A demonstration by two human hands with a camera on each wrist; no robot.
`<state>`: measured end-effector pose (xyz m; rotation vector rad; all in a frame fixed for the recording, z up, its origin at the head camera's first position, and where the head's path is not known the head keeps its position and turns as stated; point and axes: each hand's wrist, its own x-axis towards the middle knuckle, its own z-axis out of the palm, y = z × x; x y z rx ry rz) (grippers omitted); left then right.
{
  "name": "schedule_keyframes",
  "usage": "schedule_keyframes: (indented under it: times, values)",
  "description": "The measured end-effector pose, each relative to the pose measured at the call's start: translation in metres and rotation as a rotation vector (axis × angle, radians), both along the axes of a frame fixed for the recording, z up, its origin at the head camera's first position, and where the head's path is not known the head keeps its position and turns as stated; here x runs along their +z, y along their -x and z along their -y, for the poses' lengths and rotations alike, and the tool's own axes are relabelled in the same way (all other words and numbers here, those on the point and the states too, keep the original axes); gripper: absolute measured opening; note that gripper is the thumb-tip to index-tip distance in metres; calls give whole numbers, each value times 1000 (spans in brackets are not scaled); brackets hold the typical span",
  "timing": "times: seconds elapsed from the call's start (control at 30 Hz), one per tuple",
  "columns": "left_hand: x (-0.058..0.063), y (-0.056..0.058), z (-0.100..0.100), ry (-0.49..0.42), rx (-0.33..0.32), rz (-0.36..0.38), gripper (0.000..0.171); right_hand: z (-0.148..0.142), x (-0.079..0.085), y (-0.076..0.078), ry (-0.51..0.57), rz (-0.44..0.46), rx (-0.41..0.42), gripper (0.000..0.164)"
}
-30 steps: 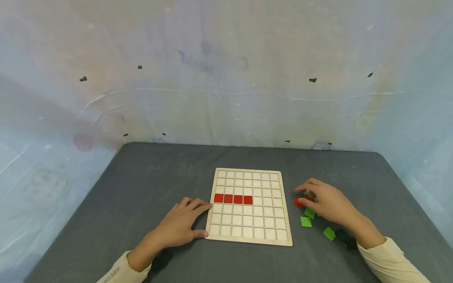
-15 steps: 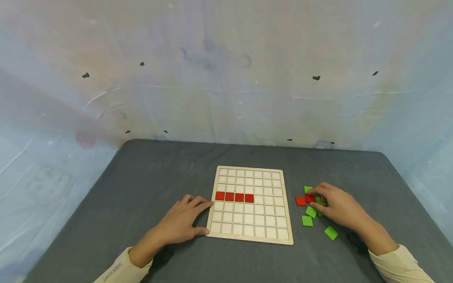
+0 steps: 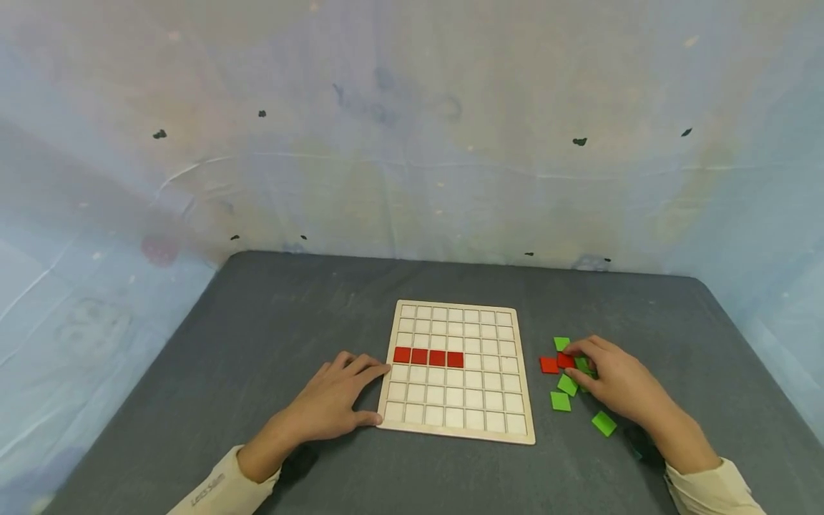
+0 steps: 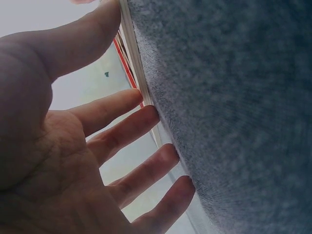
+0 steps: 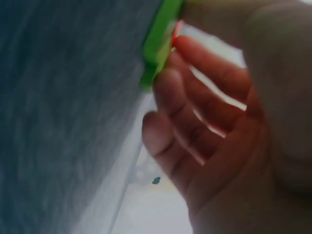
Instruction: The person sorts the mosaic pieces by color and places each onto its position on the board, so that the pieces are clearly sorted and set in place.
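A pale wooden grid board [image 3: 460, 438] lies on the dark table, with a row of several red tiles [image 3: 419, 356] set in its cells. My left hand [image 3: 331, 397] rests at the board's left edge, its thumb and fingertips touching the side; the left wrist view has the fingers fairly straight. To the right of the board, my right hand [image 3: 621, 379] is bent over loose tiles, thumb and index finger pinching a red tile [image 3: 565, 360]. Another red tile [image 3: 548, 365] lies just left of it. Green tiles [image 3: 567, 385] sit around and partly under the hand.
One green tile [image 3: 604, 424] lies apart, nearer the front. Another green tile [image 3: 561, 401] is between the pile and the board. The dark table [image 3: 309, 300] reaches back to a pale draped sheet [image 3: 412, 143].
My right hand has drawn back to the right from the left red tile and taken the red tile beside it between thumb and index finger. The left hand stays at the board's edge.
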<state>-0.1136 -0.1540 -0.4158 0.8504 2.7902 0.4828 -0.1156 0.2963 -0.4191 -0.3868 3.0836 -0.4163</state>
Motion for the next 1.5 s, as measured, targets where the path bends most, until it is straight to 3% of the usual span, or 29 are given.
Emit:
schedule_keyframes:
  times: [0.53, 1.0, 1.2, 1.5]
  values:
    - [-1, 1, 0, 1, 1, 25, 71, 3, -1, -4, -38, -1, 24, 34]
    - [-1, 0, 1, -13, -11, 18, 70, 5, -1, -6, 9, -60, 40, 21]
    - [2, 0, 1, -11, -11, 8, 70, 5, 0, -5, 29, -113, 63, 22]
    - [2, 0, 2, -11, -5, 18, 70, 6, 2, -4, 15, -95, 56, 28]
